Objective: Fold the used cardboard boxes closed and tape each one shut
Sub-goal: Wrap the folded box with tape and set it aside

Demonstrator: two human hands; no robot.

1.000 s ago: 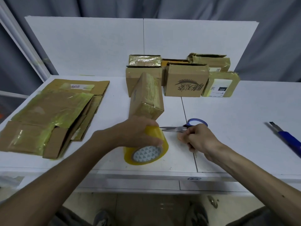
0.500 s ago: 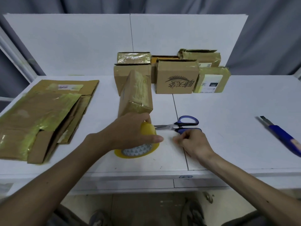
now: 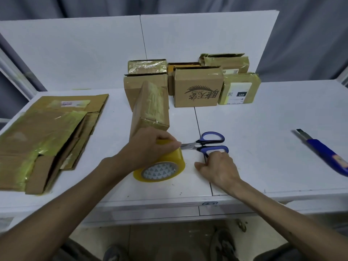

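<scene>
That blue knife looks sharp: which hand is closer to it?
Right. The right hand sits well to the left of the knife, at the handles of the scissors; the left hand is farther left, gripping the tape roll.

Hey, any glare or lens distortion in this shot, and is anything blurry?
Head view: light is soft, shadows faint; glare shows on the tape-wrapped box at the back; the wide-angle lens stretches the borders, and the blue utility knife at the right one looks smeared.
</scene>
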